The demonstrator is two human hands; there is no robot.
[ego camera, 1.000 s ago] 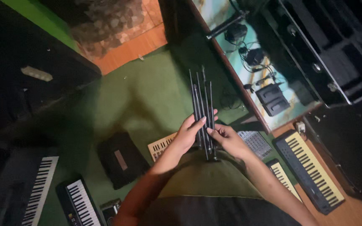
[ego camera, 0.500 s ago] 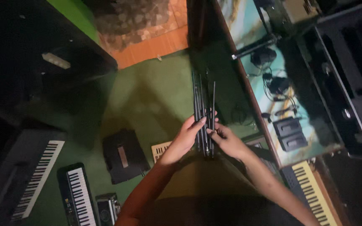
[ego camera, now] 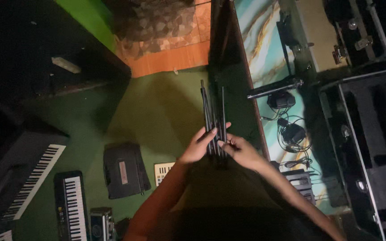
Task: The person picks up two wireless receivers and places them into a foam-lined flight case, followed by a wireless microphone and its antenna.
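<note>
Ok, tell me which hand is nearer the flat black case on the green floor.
Left. The left hand grips the black rods on the side toward the flat black case; the right hand holds them on the far side.

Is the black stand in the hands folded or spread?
Folded: the black stand's rods lie bunched parallel, gripped by left hand and right hand.

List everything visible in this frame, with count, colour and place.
folded stand rods: one bundle, black, centre, over the green floor
keyboards: at least two, black, lower left floor
flat case: one, black, floor
open foam-lined case: one, black, right
microphone: one, dark, patterned table
power adapters with cables: two, black, table
left hand: one, gripping the rods
right hand: one, fingers on the rods
</note>
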